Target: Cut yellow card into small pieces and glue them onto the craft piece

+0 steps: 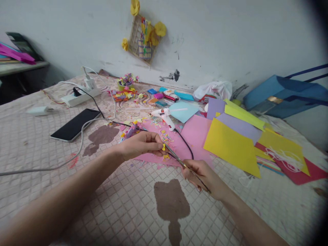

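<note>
My left hand (143, 145) is closed, pinching a small yellow paper piece (163, 147) between thumb and fingertips. From the right, my right hand (201, 175) grips a slim pair of scissors (176, 157), their silver tips close to the yellow piece. Whether the blades touch it I cannot tell. Beneath both hands lies a pink sheet (193, 131) strewn with small paper scraps (166, 137). A white glue gun (165, 118) rests on its far side, its black cord running toward my right hand. Just behind my left hand is a purple decorated piece (130, 132), partly hidden.
Coloured sheets, among them a yellow sheet (232, 147), cover the right side near white string (284, 159). A dark-screened tablet (77, 125), a power strip (80, 97) and loose cables occupy the left. Toward the wall stand a pot of paper flowers (126, 82) and a blue bag (287, 94).
</note>
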`<act>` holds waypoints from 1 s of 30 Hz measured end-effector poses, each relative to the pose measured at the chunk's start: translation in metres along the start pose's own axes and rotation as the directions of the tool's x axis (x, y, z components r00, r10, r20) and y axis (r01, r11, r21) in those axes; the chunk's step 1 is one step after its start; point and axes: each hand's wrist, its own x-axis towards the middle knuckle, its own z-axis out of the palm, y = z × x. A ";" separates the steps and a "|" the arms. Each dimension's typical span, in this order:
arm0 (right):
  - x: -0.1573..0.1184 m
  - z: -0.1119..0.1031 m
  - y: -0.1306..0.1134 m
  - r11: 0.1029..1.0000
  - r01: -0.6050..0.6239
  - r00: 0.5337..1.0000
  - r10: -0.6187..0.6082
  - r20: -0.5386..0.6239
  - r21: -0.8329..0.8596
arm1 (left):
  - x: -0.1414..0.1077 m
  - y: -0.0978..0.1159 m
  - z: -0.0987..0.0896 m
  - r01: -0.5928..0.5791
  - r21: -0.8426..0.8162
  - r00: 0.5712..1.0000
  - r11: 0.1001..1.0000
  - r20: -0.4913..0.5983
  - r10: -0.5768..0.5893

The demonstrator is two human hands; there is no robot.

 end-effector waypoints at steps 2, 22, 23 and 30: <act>0.000 0.000 0.001 1.000 -0.002 1.000 0.002 0.000 -0.002 | 0.000 0.000 0.000 0.006 0.000 1.000 1.000 0.002 -0.006; 0.009 0.014 -0.005 0.979 0.010 0.970 0.040 -0.239 0.203 | 0.003 -0.011 0.018 -0.044 0.007 0.991 0.999 -0.125 0.045; 0.010 0.016 -0.008 0.981 0.018 0.961 0.035 -0.275 0.191 | 0.003 -0.012 0.020 -0.047 0.019 0.989 0.999 -0.137 0.049; 0.012 0.022 -0.013 0.983 0.072 0.922 0.000 -0.387 0.172 | 0.002 -0.018 0.036 -0.071 0.080 0.972 0.994 -0.217 0.086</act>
